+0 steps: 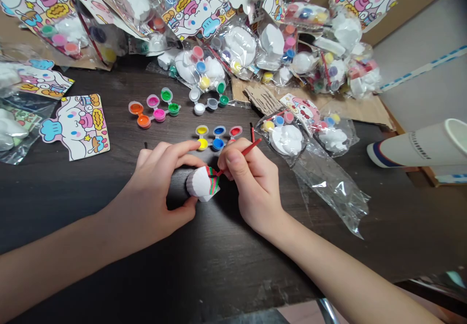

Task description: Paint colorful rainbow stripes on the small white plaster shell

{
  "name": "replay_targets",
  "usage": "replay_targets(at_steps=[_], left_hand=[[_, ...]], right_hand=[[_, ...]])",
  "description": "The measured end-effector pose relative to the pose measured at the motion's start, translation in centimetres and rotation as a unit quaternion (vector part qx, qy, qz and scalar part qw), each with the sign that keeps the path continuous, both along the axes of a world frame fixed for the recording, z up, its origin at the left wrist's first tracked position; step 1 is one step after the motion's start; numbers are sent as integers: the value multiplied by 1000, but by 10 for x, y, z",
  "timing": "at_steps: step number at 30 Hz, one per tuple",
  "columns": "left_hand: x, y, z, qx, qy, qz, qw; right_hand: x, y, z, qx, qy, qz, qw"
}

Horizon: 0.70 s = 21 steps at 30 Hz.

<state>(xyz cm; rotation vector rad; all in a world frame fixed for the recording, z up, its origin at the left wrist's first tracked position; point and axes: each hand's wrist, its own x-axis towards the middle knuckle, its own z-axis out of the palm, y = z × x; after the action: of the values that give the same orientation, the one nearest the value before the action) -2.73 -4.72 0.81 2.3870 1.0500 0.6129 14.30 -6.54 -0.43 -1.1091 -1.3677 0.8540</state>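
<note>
A small white plaster figure (pixel 200 184) sits on the dark table, with red and green stripes on its right part. My left hand (pixel 160 185) steadies it from the left, thumb at its lower edge and fingers arched over its top. My right hand (pixel 251 178) grips a thin red paintbrush (pixel 251 147), whose dark tip touches the striped part. Just beyond the hands stand open paint pots in yellow (pixel 202 143), blue (pixel 218 143) and red; my right hand partly hides the red one.
Orange, pink and green pots (pixel 159 115) and white, grey and green pots (pixel 199 108) stand farther back. A printed card (pixel 78 128) lies left. Bagged plaster kits (pixel 286 139) crowd the back. A paper cup (pixel 419 144) is at right.
</note>
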Motion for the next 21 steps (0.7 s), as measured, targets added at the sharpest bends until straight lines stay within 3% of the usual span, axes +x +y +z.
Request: replay_targets(at_steps=[21], left_hand=[[1,-1,1,-4,2,13,1000]], right_hand=[[0,-1,1,0,-3,3,1000]])
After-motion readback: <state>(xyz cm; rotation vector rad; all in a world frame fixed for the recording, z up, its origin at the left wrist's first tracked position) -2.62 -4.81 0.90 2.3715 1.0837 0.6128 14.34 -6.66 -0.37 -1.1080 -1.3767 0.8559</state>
